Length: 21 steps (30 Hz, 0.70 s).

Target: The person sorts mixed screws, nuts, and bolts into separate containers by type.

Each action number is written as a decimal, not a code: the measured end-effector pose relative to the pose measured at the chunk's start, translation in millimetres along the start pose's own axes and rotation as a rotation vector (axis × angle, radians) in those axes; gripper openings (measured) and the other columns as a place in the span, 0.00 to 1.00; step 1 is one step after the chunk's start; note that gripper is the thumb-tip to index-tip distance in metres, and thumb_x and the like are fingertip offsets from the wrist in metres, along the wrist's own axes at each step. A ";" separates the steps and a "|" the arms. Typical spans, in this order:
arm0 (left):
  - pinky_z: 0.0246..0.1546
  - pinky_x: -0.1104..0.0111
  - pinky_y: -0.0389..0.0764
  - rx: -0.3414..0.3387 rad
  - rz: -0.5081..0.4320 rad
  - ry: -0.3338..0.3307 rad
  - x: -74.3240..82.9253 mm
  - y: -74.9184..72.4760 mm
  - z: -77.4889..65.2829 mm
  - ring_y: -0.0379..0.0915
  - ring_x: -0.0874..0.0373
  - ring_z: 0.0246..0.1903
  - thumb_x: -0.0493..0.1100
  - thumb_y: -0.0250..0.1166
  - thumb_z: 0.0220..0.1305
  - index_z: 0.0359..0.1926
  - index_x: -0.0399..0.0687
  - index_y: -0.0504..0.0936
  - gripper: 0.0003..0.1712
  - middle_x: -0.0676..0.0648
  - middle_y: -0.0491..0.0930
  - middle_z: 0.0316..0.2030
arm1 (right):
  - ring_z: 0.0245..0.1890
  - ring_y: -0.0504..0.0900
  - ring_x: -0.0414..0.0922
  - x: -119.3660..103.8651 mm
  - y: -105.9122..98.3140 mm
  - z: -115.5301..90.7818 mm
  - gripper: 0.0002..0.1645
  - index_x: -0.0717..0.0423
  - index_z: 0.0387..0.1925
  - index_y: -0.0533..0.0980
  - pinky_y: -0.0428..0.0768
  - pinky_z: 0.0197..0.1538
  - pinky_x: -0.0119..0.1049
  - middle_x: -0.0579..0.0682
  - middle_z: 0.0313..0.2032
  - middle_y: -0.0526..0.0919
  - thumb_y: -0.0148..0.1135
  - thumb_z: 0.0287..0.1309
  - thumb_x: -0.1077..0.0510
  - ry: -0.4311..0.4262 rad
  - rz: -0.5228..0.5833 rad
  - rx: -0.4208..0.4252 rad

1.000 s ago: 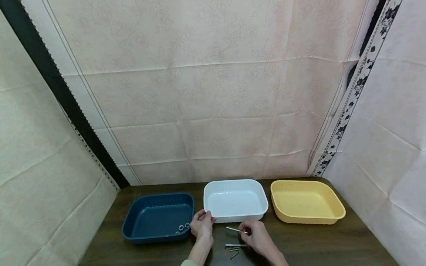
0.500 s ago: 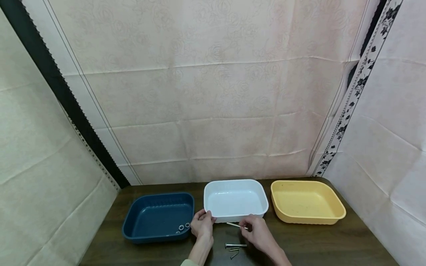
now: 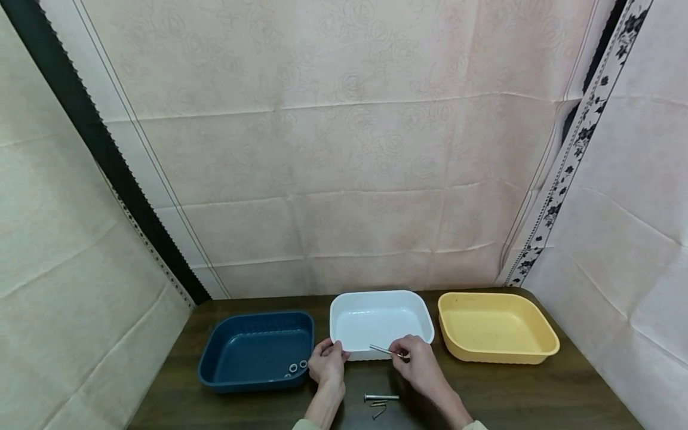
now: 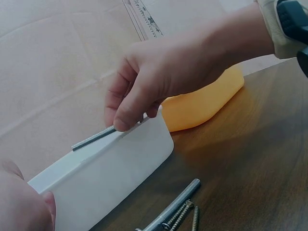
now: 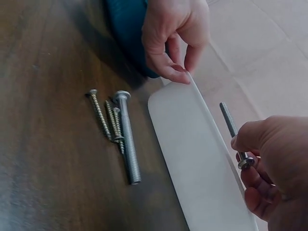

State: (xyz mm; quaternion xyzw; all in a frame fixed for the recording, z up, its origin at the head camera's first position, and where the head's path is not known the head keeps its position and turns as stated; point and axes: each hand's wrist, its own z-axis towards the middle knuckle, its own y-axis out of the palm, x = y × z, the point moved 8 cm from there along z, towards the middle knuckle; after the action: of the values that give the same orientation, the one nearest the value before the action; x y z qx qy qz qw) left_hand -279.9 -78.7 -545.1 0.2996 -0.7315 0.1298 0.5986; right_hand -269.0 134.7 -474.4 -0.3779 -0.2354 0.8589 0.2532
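My right hand (image 3: 418,364) pinches a silver bolt (image 5: 227,119) between thumb and fingers, its threaded end pointing left. In the head view the bolt overlaps the front rim of the white tray (image 3: 376,352). My left hand (image 3: 326,364) pinches that tray's rim at the front left corner, thumb and fingers on either side of it. On the table in front of the tray lies another long bolt (image 5: 127,139). Several brass-coloured screws (image 5: 100,115) lie close beside it.
A dark blue tray (image 3: 212,358) stands to the left, with several nuts (image 3: 292,368) in its right front corner. The yellow tray (image 3: 497,353) is to the right. Cloth-covered walls (image 3: 349,179) rise behind and at both sides of the wooden table (image 3: 510,394).
My right hand has moved the bolt forward and up from the table in front of the white tray to its front rim. The left hand stays at the rim.
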 end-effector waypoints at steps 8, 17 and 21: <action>0.31 0.66 0.87 0.007 0.003 0.007 0.3 -0.6 -0.2 0.83 0.52 0.29 0.30 0.64 0.65 0.51 0.30 0.79 0.14 0.34 0.79 0.38 | 0.28 0.71 0.37 8.4 -5.4 9.6 0.15 0.51 0.23 0.80 0.75 0.31 0.33 0.36 0.24 0.75 0.74 0.40 0.73 0.008 -0.087 0.045; 0.31 0.65 0.87 -0.006 -0.020 0.009 2.1 0.3 -0.1 0.82 0.54 0.28 0.29 0.64 0.63 0.49 0.29 0.79 0.13 0.35 0.79 0.36 | 0.26 0.72 0.40 17.8 -6.7 17.5 0.13 0.52 0.22 0.81 0.74 0.29 0.35 0.39 0.23 0.76 0.75 0.40 0.71 0.001 -0.171 0.060; 0.31 0.65 0.87 -0.007 -0.022 0.008 1.6 0.2 0.2 0.82 0.55 0.27 0.28 0.64 0.63 0.49 0.29 0.79 0.13 0.35 0.79 0.36 | 0.27 0.73 0.41 24.0 -4.7 18.6 0.13 0.51 0.22 0.81 0.75 0.30 0.36 0.40 0.23 0.76 0.75 0.41 0.70 0.023 -0.193 0.051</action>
State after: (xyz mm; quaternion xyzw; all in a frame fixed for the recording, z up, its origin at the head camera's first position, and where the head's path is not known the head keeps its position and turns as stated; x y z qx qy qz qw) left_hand -280.3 -79.2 -543.6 0.3050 -0.7261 0.1217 0.6041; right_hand -296.1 149.0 -473.1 -0.3570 -0.2459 0.8318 0.3468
